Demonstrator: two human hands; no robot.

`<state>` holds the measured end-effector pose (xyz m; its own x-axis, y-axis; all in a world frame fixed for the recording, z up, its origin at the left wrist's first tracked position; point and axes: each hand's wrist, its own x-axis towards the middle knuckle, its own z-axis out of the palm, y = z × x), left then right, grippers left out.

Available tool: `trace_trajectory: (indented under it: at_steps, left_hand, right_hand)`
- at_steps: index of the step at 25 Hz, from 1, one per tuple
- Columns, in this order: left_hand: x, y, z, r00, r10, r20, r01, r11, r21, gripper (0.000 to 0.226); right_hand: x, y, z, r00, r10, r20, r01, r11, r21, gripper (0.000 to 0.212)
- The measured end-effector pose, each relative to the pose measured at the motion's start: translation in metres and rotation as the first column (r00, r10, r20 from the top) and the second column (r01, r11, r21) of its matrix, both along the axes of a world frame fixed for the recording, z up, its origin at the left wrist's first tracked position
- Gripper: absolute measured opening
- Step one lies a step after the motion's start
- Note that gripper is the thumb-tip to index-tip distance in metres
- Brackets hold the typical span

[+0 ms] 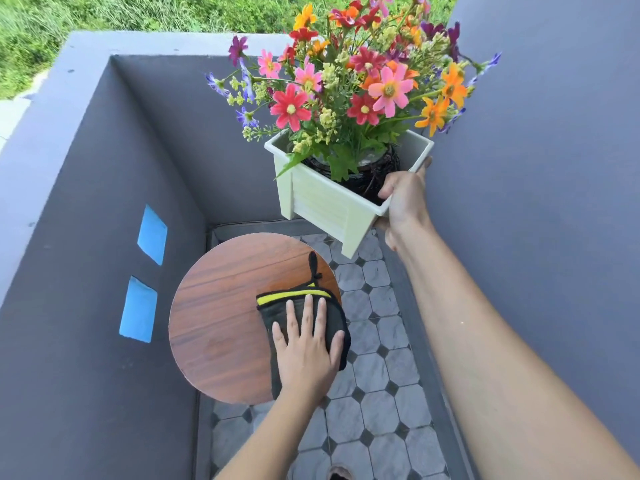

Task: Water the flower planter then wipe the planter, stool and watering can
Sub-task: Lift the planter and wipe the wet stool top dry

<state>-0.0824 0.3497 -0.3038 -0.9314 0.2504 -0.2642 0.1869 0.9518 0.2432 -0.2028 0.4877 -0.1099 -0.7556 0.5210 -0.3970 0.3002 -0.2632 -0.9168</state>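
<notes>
A white square planter (322, 202) full of colourful flowers (349, 74) hangs tilted in the air above the floor. My right hand (403, 202) grips its near right rim and holds it up. Below stands a round wooden stool (221, 317). On the stool's right part lies a black cloth (304, 306) with a yellow stripe and a loop. My left hand (308, 348) presses flat on that cloth, fingers spread. The watering can is not in view.
Grey walls (86, 237) close in on the left, back and right, forming a narrow corner. Two blue patches (152, 233) mark the left wall. The floor (377, 393) has grey octagonal tiles. Grass lies beyond the wall top.
</notes>
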Motion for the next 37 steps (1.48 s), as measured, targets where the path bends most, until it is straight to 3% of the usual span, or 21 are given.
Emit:
trace_trajectory:
  at_steps: [4, 10, 20, 30, 37]
  left_hand:
    - [-0.03, 0.018, 0.003, 0.997, -0.076, -0.017, 0.076, 0.997, 0.027, 0.063]
    - [-0.084, 0.021, 0.007, 0.999, -0.024, -0.037, 0.026, 0.998, 0.056, 0.061]
    - [-0.142, -0.041, 0.001, 0.97, 0.236, -0.054, -0.234, 0.971, 0.042, 0.06]
    - [-0.106, -0.14, 0.001, 0.842, 0.539, -0.027, -0.539, 0.842, -0.019, 0.063]
    - [-0.046, -0.166, 0.011, 0.693, 0.714, 0.095, -0.72, 0.683, 0.12, 0.064]
  right_hand:
    - [0.001, 0.004, -0.005, 1.0, -0.025, 0.0, 0.025, 1.0, 0.017, 0.117]
    - [0.002, 0.014, -0.008, 0.999, -0.037, 0.016, 0.036, 0.999, 0.041, 0.116]
    - [-0.002, 0.014, -0.008, 0.999, -0.043, 0.02, 0.042, 0.997, 0.06, 0.115]
    - [0.004, -0.025, -0.007, 0.997, 0.066, 0.03, -0.066, 0.998, 0.012, 0.114]
    - [0.008, -0.057, -0.006, 0.988, 0.156, 0.01, -0.156, 0.988, -0.012, 0.101]
